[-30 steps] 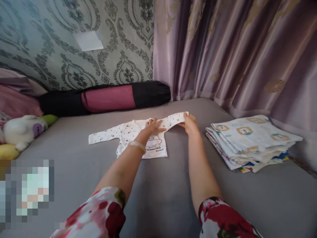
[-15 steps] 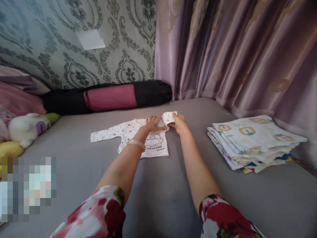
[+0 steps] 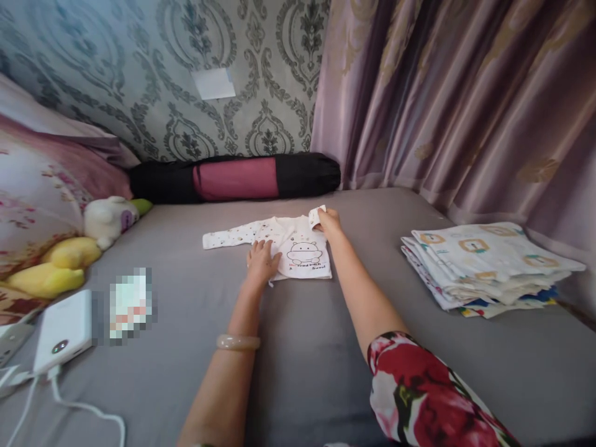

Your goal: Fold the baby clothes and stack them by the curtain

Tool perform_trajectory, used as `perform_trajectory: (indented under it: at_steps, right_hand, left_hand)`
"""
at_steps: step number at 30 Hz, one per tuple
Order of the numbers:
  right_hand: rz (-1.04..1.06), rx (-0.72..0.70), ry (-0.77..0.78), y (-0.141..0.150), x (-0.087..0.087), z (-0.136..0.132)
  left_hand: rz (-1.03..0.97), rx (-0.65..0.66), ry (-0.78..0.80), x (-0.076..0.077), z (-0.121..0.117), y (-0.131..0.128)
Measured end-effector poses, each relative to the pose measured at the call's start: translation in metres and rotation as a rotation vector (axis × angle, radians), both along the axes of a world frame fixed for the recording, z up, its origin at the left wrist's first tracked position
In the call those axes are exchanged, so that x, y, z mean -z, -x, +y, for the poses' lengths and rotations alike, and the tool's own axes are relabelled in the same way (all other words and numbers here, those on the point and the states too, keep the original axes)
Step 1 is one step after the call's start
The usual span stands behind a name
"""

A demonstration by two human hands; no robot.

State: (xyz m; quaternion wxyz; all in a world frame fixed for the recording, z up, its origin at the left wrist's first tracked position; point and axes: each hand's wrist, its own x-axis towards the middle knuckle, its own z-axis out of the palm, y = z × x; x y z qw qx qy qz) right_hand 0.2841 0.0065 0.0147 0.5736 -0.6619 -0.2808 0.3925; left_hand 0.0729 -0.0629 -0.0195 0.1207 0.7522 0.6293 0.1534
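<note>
A small white baby shirt lies on the grey bed sheet, with a line-drawn animal and lettering on its front. Its left sleeve, dotted with little prints, stretches out flat to the left. My right hand pinches the other sleeve, which is folded in towards the shoulder. Fingers apart, my left hand rests on the lower left side of the shirt. A pale bangle circles my left wrist.
A stack of folded printed cloths sits on the right. Behind lies a long black and maroon bag against the wall. Plush toys, a white power bank with cables and a blurred item are on the left.
My left hand has moved from the shirt's upper right part down to its lower left side. My right hand still holds the sleeve. The view has turned left.
</note>
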Motion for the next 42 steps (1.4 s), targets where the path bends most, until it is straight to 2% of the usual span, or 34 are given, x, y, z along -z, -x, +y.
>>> perform_trajectory:
  at_steps: [5,10,15,19,21,25,30,33,36,42]
  right_hand:
    - [-0.445,-0.058,0.127,0.035,0.005,0.007]
    - [-0.616,-0.081,0.171,0.064,0.011,0.008]
    - [-0.819,-0.269,0.199,0.084,0.019,0.003]
    - [-1.063,-0.463,0.180,0.094,0.026,-0.005]
    - [-1.135,-0.520,0.185,0.096,0.027,-0.007]
    - [-1.142,-0.614,0.182,0.085,0.021,-0.009]
    - [-1.337,-0.511,0.080,0.053,0.018,-0.012]
    - [-1.349,-0.657,0.096,0.040,0.023,-0.014]
    - [-1.296,-0.780,0.148,0.041,0.031,-0.015]
    - [-1.317,-0.717,0.154,0.052,0.042,-0.016]
  left_hand:
    - [0.009,0.001,-0.040,0.010,-0.009,0.003]
    - [0.006,-0.003,-0.064,0.013,-0.009,0.002]
    - [-0.014,0.005,-0.046,0.010,-0.007,0.003]
    - [-0.026,0.000,-0.048,0.009,-0.007,0.003]
    - [-0.032,-0.005,-0.061,0.010,-0.007,0.003]
    - [-0.043,-0.016,-0.078,0.008,-0.007,0.003]
    - [-0.051,0.005,-0.098,0.003,-0.008,0.002]
    - [-0.061,0.047,-0.110,0.001,-0.008,-0.001]
    - [-0.060,0.080,-0.088,0.003,-0.007,-0.004]
    - [-0.031,0.112,-0.045,0.008,-0.005,-0.004]
